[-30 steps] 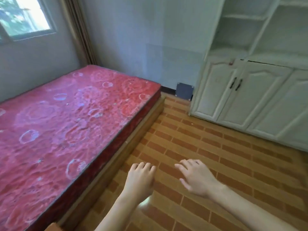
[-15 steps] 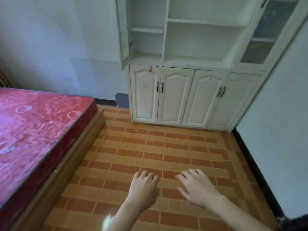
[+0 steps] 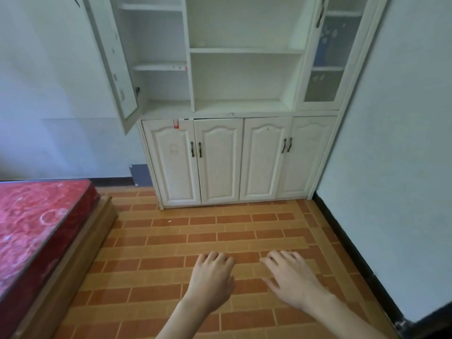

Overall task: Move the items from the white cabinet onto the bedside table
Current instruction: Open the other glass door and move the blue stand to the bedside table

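- Hovering palm-down over the brick-pattern floor (image 3: 171, 243), the left hand (image 3: 211, 282) and right hand (image 3: 291, 280) have their fingers loosely bent and hold nothing.
- At twelve o'clock stands the white cabinet (image 3: 242, 157), its upper left door (image 3: 115, 57) swung out.
- At one o'clock, a bluish shape (image 3: 319, 52) sits behind the glass door (image 3: 325, 81), too blurred to name.
- At nine o'clock lies a red mattress (image 3: 36, 228).

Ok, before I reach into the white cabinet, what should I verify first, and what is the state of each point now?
1. Left hand free: ok, it holds nothing.
2. Right hand free: ok, it holds nothing.
3. Upper left door of the white cabinet open: ok.
4. Upper right glass door open: not ok, it is shut.
5. Items located: cannot tell; only something bluish shows, behind the right glass.
6. Bedside table in sight: not ok, outside this view.
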Demonstrator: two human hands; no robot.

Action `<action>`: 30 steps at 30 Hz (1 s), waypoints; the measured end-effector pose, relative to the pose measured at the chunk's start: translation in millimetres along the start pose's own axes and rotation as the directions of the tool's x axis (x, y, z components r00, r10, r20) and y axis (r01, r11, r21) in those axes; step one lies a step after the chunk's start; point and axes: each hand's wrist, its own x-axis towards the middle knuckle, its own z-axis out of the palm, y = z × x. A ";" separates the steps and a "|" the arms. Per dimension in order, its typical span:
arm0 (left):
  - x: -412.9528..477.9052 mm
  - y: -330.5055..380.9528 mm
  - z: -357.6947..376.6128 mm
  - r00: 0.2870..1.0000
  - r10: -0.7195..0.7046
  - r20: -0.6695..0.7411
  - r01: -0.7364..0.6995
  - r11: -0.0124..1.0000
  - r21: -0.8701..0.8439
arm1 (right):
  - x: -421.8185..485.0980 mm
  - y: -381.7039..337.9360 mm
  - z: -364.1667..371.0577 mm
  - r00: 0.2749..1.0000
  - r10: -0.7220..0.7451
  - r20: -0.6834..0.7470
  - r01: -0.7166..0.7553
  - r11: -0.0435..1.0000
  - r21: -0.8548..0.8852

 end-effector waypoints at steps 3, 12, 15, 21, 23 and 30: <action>39.6 -31.5 -3.2 1.000 0.010 0.002 -0.010 1.000 -0.006 | 41.3 7.6 -9.2 1.000 0.027 0.002 -0.027 0.999 0.026; 160.5 -82.9 -23.0 0.995 0.093 -0.049 -0.091 0.995 0.026 | 137.2 42.6 -44.1 0.984 0.118 -0.131 -0.115 0.993 0.034; 188.7 -77.6 -17.8 0.991 0.136 -0.005 -0.136 0.991 0.003 | 149.6 64.0 -45.3 0.981 0.154 -0.116 -0.150 0.988 0.041; 249.5 -64.5 0.9 0.983 0.167 0.076 -0.168 0.986 0.010 | 174.5 120.5 -36.4 0.981 0.187 -0.043 -0.186 0.982 0.030; 273.6 -57.1 7.5 0.983 0.158 0.097 -0.159 0.987 0.001 | 187.2 145.1 -34.6 0.986 0.167 -0.015 -0.166 0.986 0.020; 389.4 -15.3 1.7 0.992 0.111 0.054 -0.111 0.994 -0.005 | 239.7 266.6 -63.2 0.985 0.152 -0.081 -0.152 0.988 0.004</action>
